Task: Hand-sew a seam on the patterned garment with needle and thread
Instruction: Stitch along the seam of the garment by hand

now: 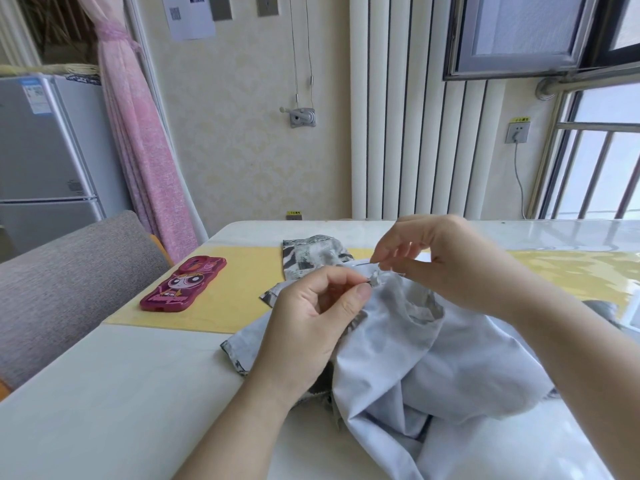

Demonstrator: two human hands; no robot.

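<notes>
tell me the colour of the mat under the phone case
Yellow; the mat shows best in the head view.

Pale grey-blue woven garment (433, 358) with a grey, black and white patchwork print, turned mostly wrong side out, plain underside up. Heaped in loose folds on the near right of a glossy white table (121, 393), one printed, hemmed end stretched away flat over a yellow mat (242, 289). Printed face visible only at that far end and along turned edges at the left. Topmost fold lifted off the heap, pinched between thumb and forefinger of the left hand (311, 323). Thin dark needle (363, 261), roughly level, just above that fold, held at its right end by the fingertips of the right hand (450, 265). Too fine to make out: the thread.
</notes>
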